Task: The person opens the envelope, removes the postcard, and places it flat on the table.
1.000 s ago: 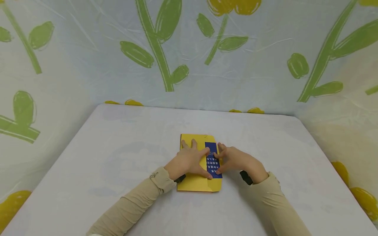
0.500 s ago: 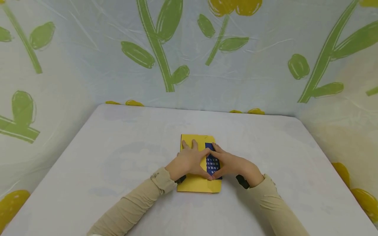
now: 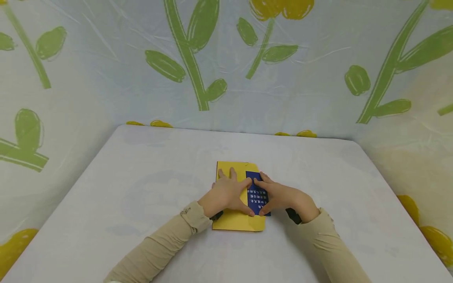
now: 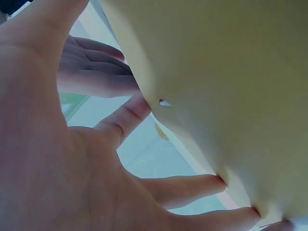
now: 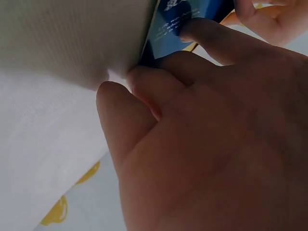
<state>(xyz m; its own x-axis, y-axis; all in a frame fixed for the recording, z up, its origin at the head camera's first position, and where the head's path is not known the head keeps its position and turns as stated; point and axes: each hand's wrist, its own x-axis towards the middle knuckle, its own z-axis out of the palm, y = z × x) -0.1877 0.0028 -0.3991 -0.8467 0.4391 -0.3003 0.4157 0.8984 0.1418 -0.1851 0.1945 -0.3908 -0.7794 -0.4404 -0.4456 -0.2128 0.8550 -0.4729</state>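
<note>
A yellow envelope [image 3: 235, 224] lies flat on the table, its flap spread to the right. From its mouth a blue card [image 3: 255, 200] with white writing sticks out over the flap and a little past the flap's edge. My left hand [image 3: 228, 192] presses on the envelope with spread fingers, thumb and index fingertip beside the card's inner end. My right hand [image 3: 283, 194] grips the outer part of the card, thumb at the near edge and fingers at the far one. In the right wrist view an index fingertip [image 5: 188, 36] touches the blue face. The card's inner end is hidden inside the envelope.
A white-covered table [image 3: 159, 251] stretches around the envelope on all sides. Behind it rises a pale sheet [image 3: 301, 86] printed with green stems and yellow flowers. Dark wrist cameras show at both cuffs.
My right hand first closed in toward my left, then moved back right. The blue card has slid slightly out to the right, showing more writing. Left hand and envelope stay put.
</note>
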